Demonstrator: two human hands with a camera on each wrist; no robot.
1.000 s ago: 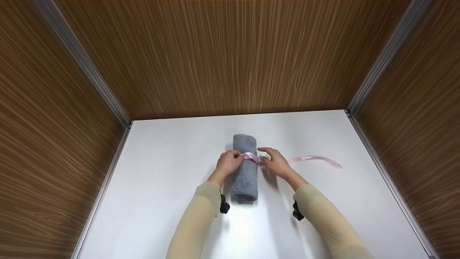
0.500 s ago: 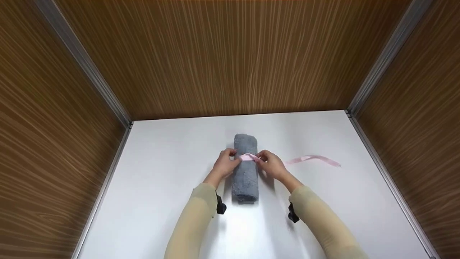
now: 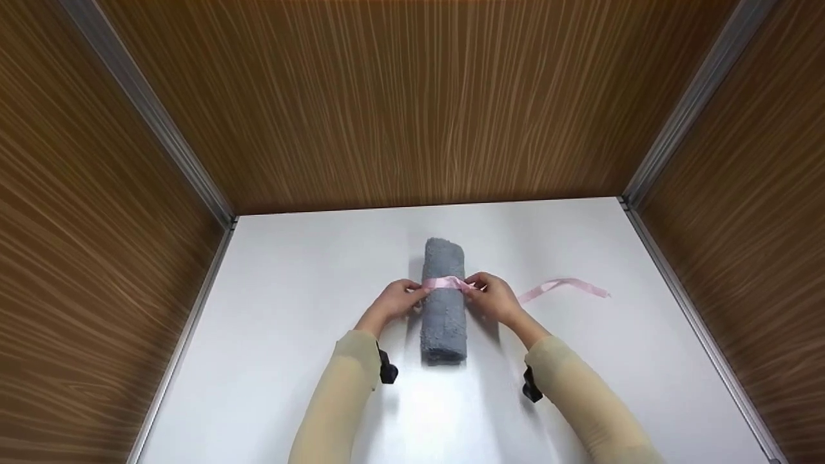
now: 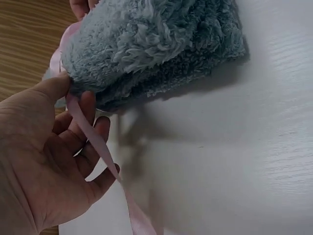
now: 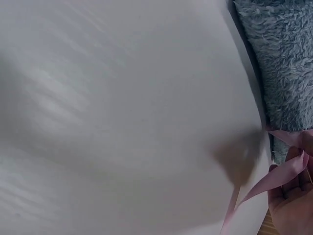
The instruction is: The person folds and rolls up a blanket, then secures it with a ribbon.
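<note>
A grey rolled towel (image 3: 443, 316) lies lengthwise on the white table (image 3: 290, 309). A pink ribbon (image 3: 443, 282) crosses its far half. My left hand (image 3: 416, 294) pinches the ribbon at the roll's left flank. In the left wrist view the left hand (image 4: 78, 105) has its thumb holding the ribbon (image 4: 98, 144) against the towel (image 4: 146, 44), and the strip trails down over the fingers. My right hand (image 3: 475, 290) grips the ribbon at the right flank. The right wrist view shows the right hand (image 5: 293, 196) with the ribbon (image 5: 274, 178) through its fingers, beside the towel (image 5: 283, 63).
The ribbon's long tail (image 3: 567, 285) lies on the table to the right of my right hand. Brown wood-grain walls (image 3: 412, 96) close the table in at the back and both sides, with metal corner rails (image 3: 683, 116).
Both hands have moved apart from the top of the roll to its two flanks, drawing the ribbon flat across it. The tail on the right has shifted a little.
</note>
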